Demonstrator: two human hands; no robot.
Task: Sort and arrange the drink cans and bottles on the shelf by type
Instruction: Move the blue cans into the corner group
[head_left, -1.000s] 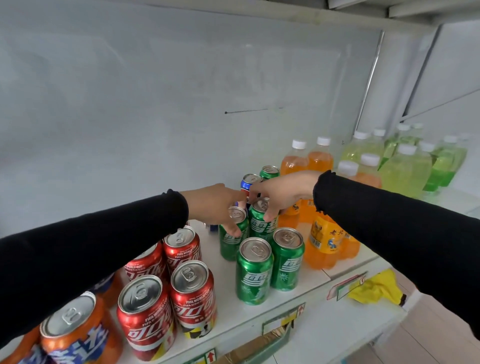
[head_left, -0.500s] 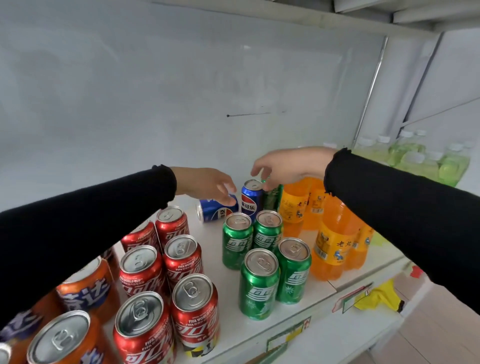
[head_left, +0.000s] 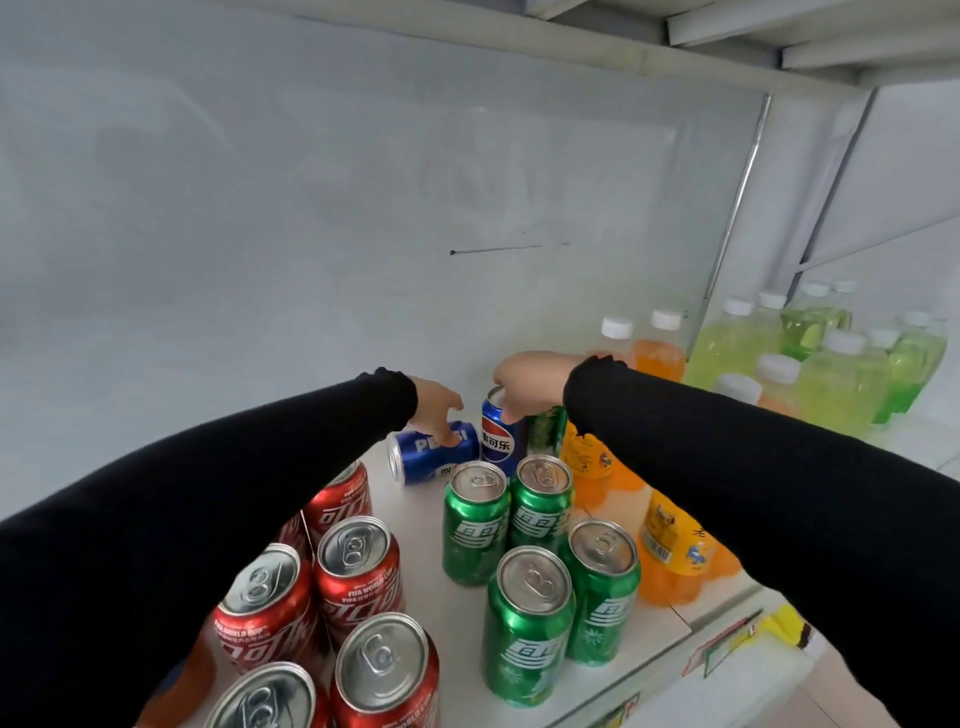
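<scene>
At the back of the white shelf (head_left: 415, 525) a blue Pepsi can (head_left: 431, 457) lies on its side, and my left hand (head_left: 439, 410) rests its fingers on top of it. Beside it stands an upright blue Pepsi can (head_left: 496, 441); my right hand (head_left: 530, 382) grips it around the rim. A green can (head_left: 545, 431) stands right behind, partly hidden by my wrist. Several green Sprite cans (head_left: 524, 618) form a block in the middle. Red Coca-Cola cans (head_left: 358, 571) stand at the left.
Orange soda bottles (head_left: 670, 551) stand on the right under my right sleeve, and yellow-green bottles (head_left: 836, 379) fill the far right. A white back wall (head_left: 311, 234) closes the shelf. A yellow cloth (head_left: 779, 629) lies below the shelf's front edge.
Both hands left the green cans and reached further back. The left hand came down onto the lying Pepsi can; the right hand closed over the upright Pepsi can.
</scene>
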